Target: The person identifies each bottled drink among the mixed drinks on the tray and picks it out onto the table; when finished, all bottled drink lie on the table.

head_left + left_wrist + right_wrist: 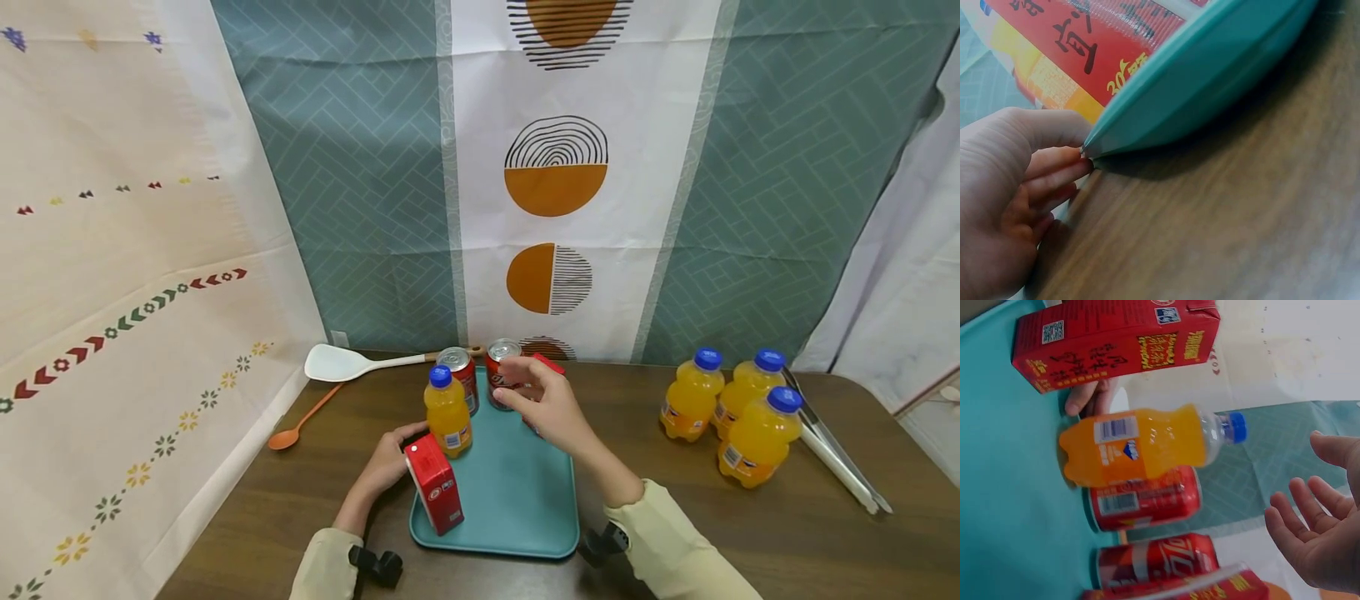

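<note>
A teal tray (517,508) lies on the wooden table. My left hand (386,461) pinches its left rim, with thumb and fingertips at the edge in the left wrist view (1029,181). Beside that hand, a red drink carton (437,483) stands on the tray, and behind it an orange soda bottle (447,421) with a blue cap. Two red soda cans stand farther back, a left can (468,390) and a right can (501,353). My right hand (547,404) hovers over the tray's right side, fingers spread and holding nothing. It partly hides another red carton (1235,589).
Several orange soda bottles (759,442) stand on the table at the right, beside metal tongs (840,467). A white spatula (337,364) and an orange spoon (285,437) lie at the left back. A patterned curtain (375,167) hangs behind the table.
</note>
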